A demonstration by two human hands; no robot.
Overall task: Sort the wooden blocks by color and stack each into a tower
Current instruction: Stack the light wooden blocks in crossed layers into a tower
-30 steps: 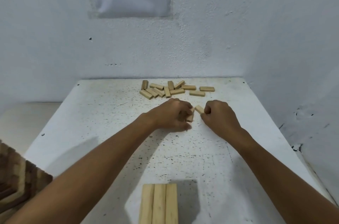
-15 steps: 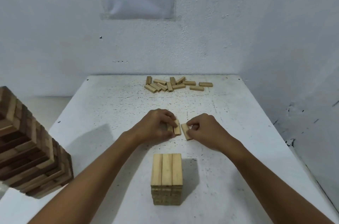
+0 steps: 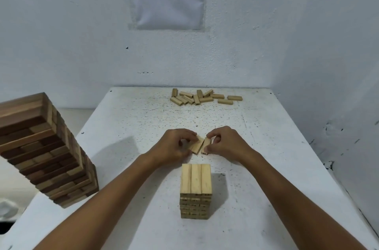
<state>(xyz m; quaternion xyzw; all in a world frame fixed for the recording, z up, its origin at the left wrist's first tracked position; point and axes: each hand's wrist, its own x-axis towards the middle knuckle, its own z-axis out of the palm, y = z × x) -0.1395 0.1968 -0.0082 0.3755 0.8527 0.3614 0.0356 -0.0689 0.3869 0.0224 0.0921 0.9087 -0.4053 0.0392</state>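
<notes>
Pale wooden blocks are the ones being sorted now, and the light tower (image 3: 195, 190) is the thing to measure from. A second ago the hands were far behind that tower, close to the loose pile (image 3: 202, 97). Now they have come back and sit just behind the tower, each with blocks in it.

The left hand (image 3: 174, 147) has its fingers curled around a pair of light blocks (image 3: 196, 145). The right hand (image 3: 225, 144) pinches one more light block (image 3: 206, 145) between thumb and fingertips. The blocks nearly touch each other, side by side, just above the white table (image 3: 266, 167), or maybe resting on it; I cannot tell which.

I think this means the person is lining up three blocks to make the next layer. The tower's top layer runs front to back, so the new row probably has to lie across it.

Many light blocks wait in the loose pile, far behind the tower by the wall. Left of the light tower stands the tall dark tower (image 3: 45, 147), which looks much further along. So the light tower is only partly built.
</notes>
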